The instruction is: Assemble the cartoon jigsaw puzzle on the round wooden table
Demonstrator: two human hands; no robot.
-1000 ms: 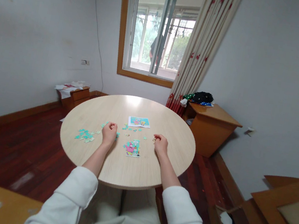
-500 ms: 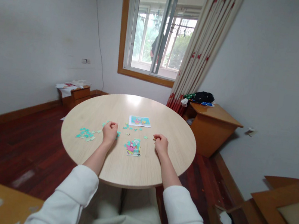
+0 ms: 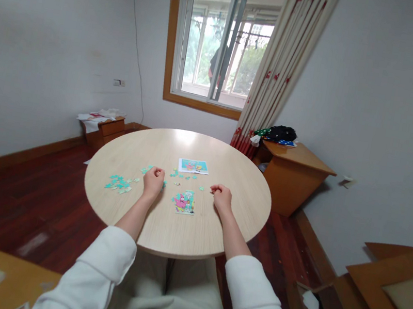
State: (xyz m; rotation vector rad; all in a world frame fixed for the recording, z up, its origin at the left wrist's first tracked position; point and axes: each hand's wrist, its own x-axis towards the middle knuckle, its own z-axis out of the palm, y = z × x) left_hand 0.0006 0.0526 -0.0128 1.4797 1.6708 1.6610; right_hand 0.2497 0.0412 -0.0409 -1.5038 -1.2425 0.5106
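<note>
While left hand [image 3: 153, 181] and right hand [image 3: 222, 198] stay curled either side of the joined puzzle [image 3: 184, 203], their grip unclear, it gains nothing.

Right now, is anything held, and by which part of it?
Can't tell: the left hand and right hand are both curled; anything inside is hidden or too small to make out.

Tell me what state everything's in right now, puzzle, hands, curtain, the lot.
Puzzle: partly joined, outline uneven.
Loose pieces: scattered, many clustered at the left.
Picture sheet: lying flat, picture up.
Left hand: fingers curled; contents unclear.
Right hand: fingers bent; grip unclear.
Sleeves: rolled up.
Curtain: gathered in folds.
Clothes: heaped.
</note>
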